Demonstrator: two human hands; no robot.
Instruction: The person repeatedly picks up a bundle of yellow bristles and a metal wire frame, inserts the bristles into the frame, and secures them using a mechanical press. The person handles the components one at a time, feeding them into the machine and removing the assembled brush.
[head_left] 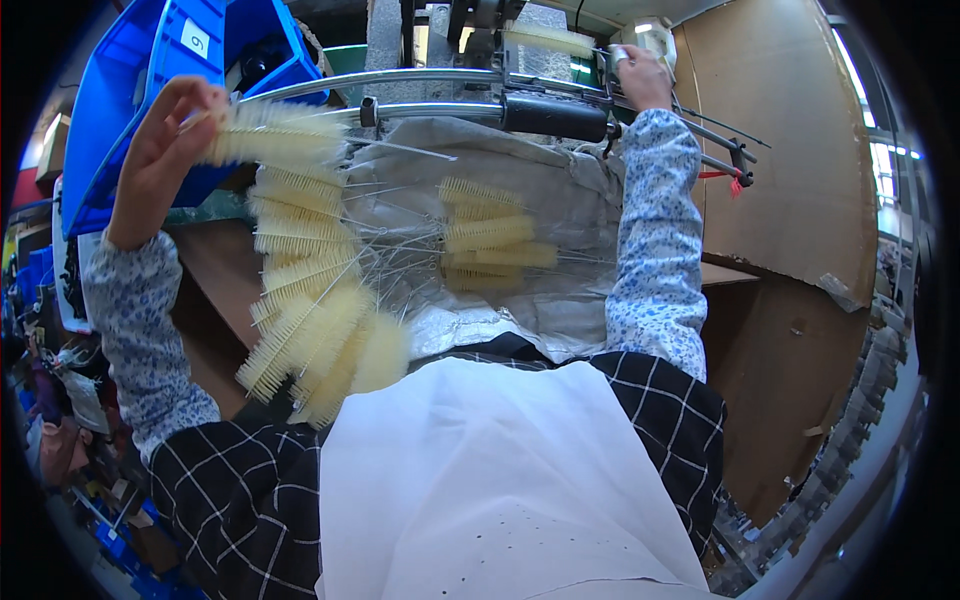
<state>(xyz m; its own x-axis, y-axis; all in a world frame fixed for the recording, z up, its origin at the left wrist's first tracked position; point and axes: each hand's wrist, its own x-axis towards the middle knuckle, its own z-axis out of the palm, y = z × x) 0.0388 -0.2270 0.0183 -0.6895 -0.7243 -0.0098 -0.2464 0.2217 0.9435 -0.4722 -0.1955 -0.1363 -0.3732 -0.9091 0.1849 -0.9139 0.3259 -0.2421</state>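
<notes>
In the head view, a worker in flower-patterned sleeves reaches both ways across a sheet-covered workplace. At 10 o'clock, the left hand point(165, 150) pinches the bristly end of a pale yellow brush point(285, 135) between thumb and fingers, and a thin wire stem points from it toward 12 o'clock. Behind that wrist sits a blue bin point(118, 150).

At 1 o'clock, the right hand point(642, 78) curls over the end of a metal machine. From where I stand, I cannot tell whether its grip is closed on a fitting or only resting there. Just to its left, another brush point(550, 40) lies across the machine, above the steel rails point(430, 77) and a black roller point(555, 116).

A fanned row of finished-looking brushes point(300, 255) runs down from 10 toward 8 o'clock, and a smaller cluster point(490, 235) lies on the grey sheet point(400, 215) just above centre, its stems pointing both ways. Cardboard point(775, 150) stands at 2 o'clock.

The step in hand looks to be machine work on one brush while another is held aside. The next move seems to call for a steady right hand and a left-hand stem held clear of the rails.
</notes>
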